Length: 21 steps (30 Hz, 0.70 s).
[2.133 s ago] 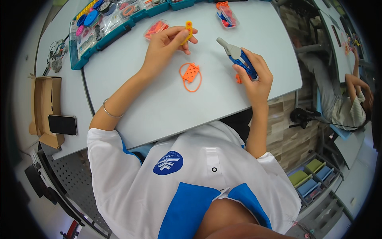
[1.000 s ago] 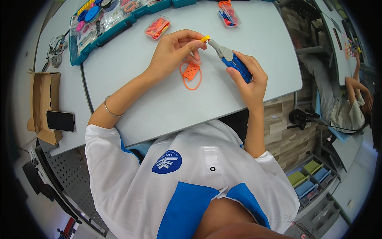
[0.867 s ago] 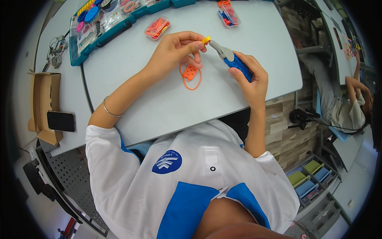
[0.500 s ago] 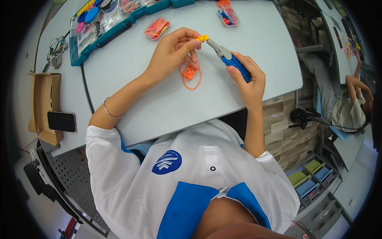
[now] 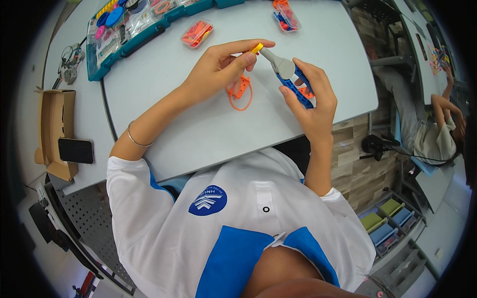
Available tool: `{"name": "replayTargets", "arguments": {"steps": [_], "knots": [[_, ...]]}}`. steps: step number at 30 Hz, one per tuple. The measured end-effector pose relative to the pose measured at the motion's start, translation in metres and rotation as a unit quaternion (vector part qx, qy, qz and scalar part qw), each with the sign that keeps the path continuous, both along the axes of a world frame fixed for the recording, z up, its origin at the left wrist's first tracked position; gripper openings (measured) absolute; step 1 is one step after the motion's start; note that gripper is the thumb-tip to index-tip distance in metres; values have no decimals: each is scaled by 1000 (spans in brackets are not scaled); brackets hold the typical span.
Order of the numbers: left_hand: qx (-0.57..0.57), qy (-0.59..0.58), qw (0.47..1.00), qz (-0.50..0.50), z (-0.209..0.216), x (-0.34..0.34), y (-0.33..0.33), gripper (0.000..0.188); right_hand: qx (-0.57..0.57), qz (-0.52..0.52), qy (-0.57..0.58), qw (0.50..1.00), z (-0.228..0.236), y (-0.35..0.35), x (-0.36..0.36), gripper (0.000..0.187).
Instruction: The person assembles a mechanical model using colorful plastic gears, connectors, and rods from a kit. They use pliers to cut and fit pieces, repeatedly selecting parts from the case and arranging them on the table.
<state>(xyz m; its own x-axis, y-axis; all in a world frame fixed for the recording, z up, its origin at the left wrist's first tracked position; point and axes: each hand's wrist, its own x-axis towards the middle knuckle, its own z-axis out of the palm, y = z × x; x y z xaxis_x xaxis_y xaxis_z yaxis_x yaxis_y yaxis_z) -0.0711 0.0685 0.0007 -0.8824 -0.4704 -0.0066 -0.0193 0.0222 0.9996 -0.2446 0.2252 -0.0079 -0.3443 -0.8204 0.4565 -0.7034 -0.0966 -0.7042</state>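
Toy-like pliers (image 5: 282, 68) with grey jaws and blue handles are gripped in my right hand (image 5: 314, 94), the handles spread apart. At the jaw tip sits a small yellow piece (image 5: 257, 48), pinched between the thumb and fingers of my left hand (image 5: 226, 64). Just below the left fingers is an orange piece with holes (image 5: 241, 87), with an orange loop (image 5: 243, 109) around it; I cannot tell whether the fingers touch it. Another orange piece (image 5: 305, 92) shows partly behind the pliers' handles and my right fingers.
Two clear boxes of small parts, one left (image 5: 197, 33) and one right (image 5: 285, 18), stand at the far side. A teal case (image 5: 130, 48) of parts lies far left. A phone (image 5: 76, 150) and cardboard box (image 5: 55, 131) are left. Another person (image 5: 437, 136) sits far right.
The pliers' blue handles have spread from closed together to apart, and the tool has turned. The left index finger has stretched out over the jaw tip. An orange piece now shows behind the handles.
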Motion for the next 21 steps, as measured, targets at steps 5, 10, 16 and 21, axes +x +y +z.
{"name": "replayTargets", "arguments": {"steps": [5,10,16,21], "knots": [[-27,13,999,-11,-4,-1,7,32,6,-3,38,999,-6,1,8,46],[-16,23,999,-27,3,3,4,30,18,21,-36,999,-4,7,17,40],[38,94,987,122,13,13,-29,28,122,41,-429,894,0,36,11,39],[107,84,988,78,6,7,-21,31,120,33,-439,890,3,33,11,39]]}}
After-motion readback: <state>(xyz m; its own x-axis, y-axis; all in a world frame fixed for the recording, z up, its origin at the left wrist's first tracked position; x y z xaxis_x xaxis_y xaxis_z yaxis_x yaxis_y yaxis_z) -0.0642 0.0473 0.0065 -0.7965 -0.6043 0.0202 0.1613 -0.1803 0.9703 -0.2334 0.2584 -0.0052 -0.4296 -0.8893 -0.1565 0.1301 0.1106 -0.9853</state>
